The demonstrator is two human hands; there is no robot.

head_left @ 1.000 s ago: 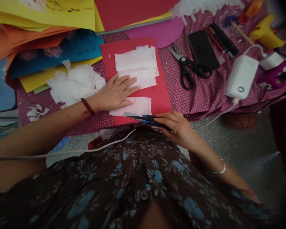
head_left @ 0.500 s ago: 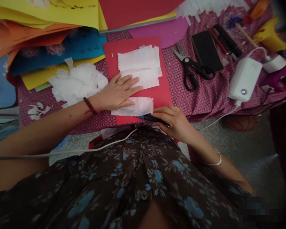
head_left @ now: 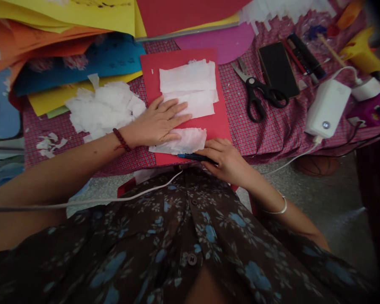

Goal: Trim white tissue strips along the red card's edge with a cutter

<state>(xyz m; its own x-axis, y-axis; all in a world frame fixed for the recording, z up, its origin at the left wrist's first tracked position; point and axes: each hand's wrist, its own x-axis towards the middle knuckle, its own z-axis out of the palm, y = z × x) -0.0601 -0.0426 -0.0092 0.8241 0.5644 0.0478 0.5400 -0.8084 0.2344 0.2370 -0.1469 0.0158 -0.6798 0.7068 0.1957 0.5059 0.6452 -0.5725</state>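
Observation:
A red card sheet (head_left: 221,120) lies on the checked tablecloth with white tissue pieces on it. My left hand (head_left: 156,123) lies flat with fingers stretched out, pressing the lowest tissue strip (head_left: 190,141) and touching the middle tissue piece (head_left: 199,104). My right hand (head_left: 224,158) is closed around a dark blue pen (head_left: 190,157), whose tip points left along the near edge of the red sheet, just below the lowest strip. A larger tissue piece (head_left: 187,76) sits higher on the sheet.
A heap of torn white tissue (head_left: 103,107) lies left of the red sheet. Black scissors (head_left: 256,95), a dark phone (head_left: 278,69), pens (head_left: 305,55) and a white power bank (head_left: 327,107) with cable sit to the right. Coloured card sheets (head_left: 66,42) pile at the back left.
My right hand with the pen has slid a little left and up toward the lowest tissue strip. My left hand stays flat in place.

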